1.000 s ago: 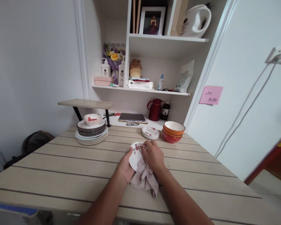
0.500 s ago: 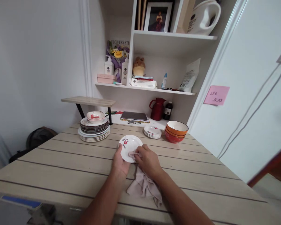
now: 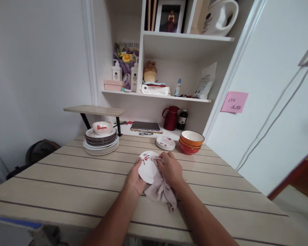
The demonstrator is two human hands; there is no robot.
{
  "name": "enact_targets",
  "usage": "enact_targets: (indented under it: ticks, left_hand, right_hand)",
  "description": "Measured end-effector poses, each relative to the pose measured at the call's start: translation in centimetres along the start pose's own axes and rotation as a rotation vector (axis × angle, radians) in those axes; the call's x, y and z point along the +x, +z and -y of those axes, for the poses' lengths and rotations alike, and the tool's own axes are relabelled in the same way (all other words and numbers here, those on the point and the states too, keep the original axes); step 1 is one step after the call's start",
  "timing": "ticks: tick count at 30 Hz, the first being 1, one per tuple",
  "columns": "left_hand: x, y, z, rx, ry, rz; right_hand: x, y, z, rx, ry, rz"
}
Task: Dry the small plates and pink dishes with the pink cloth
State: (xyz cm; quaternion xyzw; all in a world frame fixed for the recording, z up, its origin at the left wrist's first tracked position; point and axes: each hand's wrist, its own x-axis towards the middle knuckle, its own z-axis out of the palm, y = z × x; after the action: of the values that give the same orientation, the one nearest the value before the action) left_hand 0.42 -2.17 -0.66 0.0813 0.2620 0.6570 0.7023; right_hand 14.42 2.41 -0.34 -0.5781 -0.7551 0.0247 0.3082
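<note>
A small white plate (image 3: 147,171) with a red and grey flower print is tilted toward me above the table. My left hand (image 3: 135,179) grips its left edge, thumb on the upper face and the other fingers hidden underneath. Bunched in my right hand (image 3: 171,169) is a pale pink cloth (image 3: 161,191), pressed against the plate's upper right part. The rest of the cloth hangs below that hand toward the tabletop. Farther back, a short stack of matching small plates (image 3: 165,143) stands on the table.
Larger plates (image 3: 101,147) are stacked at the left, topped by a small bowl (image 3: 102,127), beside a raised wooden stand (image 3: 94,109). Orange and red bowls (image 3: 191,140) are nested at the right. Behind are a laptop (image 3: 145,126), glasses (image 3: 146,133) and a red jug (image 3: 171,118).
Both hands and the plate have shifted slightly right. My right hand has moved the cloth from the plate's lower right part up to its upper right edge. The view has also shifted a little.
</note>
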Motion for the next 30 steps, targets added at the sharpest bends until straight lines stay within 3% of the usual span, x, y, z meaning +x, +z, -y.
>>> enact_targets:
  ticks: [4,7,11,15,18,20,25,30]
  left_hand:
    - [0.2,-0.3,-0.9,-0.074,0.128,-0.128]
    - [0.4,-0.6,-1.4,-0.116,0.193,-0.159]
    - [0.6,-0.8,-1.3,-0.097,0.188,-0.115]
    - [0.4,-0.5,-0.1,-0.02,0.041,-0.001]
    - [0.0,-0.2,1.0,0.05,-0.123,0.099]
    - [-0.1,0.0,1.3,0.067,-0.156,0.125]
    - [-0.1,0.1,0.9,0.043,-0.059,0.059]
    - [0.4,-0.3,-0.6,-0.091,0.133,-0.109]
  right_hand:
    - [-0.7,0.3,0.9,-0.016,-0.096,0.086]
    - [-1.4,0.5,1.9,-0.003,-0.186,0.128]
    - [-2.0,0.5,2.9,0.027,-0.292,0.146]
    - [-2.1,0.3,3.5,0.051,-0.357,0.133]
    - [-1.5,0.1,3.3,0.043,-0.274,0.063]
    - [-0.8,0.0,2.6,0.029,-0.159,0.02]
    - [0.6,-0.5,-0.1,0.008,0.032,-0.055]
    - [-0.2,-0.3,0.2,-0.02,-0.015,0.02]
